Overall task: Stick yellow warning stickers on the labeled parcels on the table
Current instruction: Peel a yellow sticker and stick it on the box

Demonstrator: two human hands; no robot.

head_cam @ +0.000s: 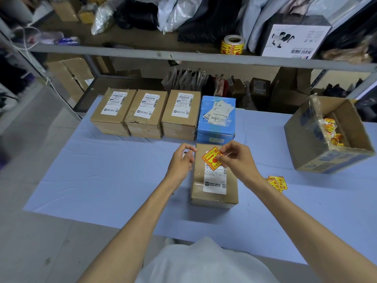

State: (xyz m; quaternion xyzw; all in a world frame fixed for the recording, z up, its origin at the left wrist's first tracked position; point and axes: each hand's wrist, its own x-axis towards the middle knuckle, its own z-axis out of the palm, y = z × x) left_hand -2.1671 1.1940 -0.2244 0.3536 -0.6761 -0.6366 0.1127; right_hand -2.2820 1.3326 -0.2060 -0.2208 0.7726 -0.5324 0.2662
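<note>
A brown labeled parcel (pixel 214 193) lies on the blue table cloth (pixel 114 174) in front of me. My right hand (pixel 236 158) pinches a yellow warning sticker (pixel 211 159) just above the parcel's far end. My left hand (pixel 182 160) hovers left of the sticker with fingers loosely curled; whether it holds a scrap of backing I cannot tell. Three brown labeled parcels (pixel 145 113) and a blue labeled parcel (pixel 217 119) stand in a row behind.
A few loose yellow stickers (pixel 277 183) lie right of the near parcel. An open cardboard box (pixel 326 135) with sticker scraps sits at the right. A sticker roll (pixel 232 44) stands on the shelf above, among bags and boxes.
</note>
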